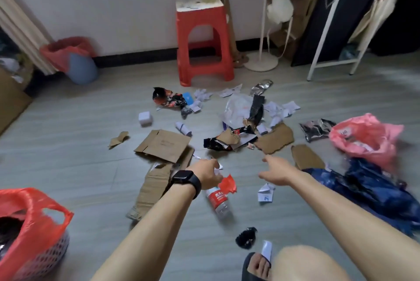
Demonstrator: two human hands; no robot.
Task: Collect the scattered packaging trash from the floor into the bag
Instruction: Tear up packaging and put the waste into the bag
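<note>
My left hand point(205, 172), with a black watch on the wrist, is closed low over the floor. White paper bits show at its fingers and a red scrap point(228, 184) sticks out below them. A plastic bottle point(219, 201) with a red label lies just under it. My right hand point(277, 169) is held out beside it, fingers spread and holding nothing. A red bag point(34, 212) in a mesh basket stands open at the bottom left. Ahead lie cardboard pieces point(163, 144), snack wrappers point(169, 100), crumpled white papers point(279, 110) and a clear plastic bag point(236, 108).
A red stool point(204, 42) stands by the far wall, with a blue bin point(79, 69) lined in red to its left. At the right are a pink bag point(363, 137), a dark blue cloth point(368, 187) and a white rack point(322, 42). A black clip point(246, 237) lies near my foot.
</note>
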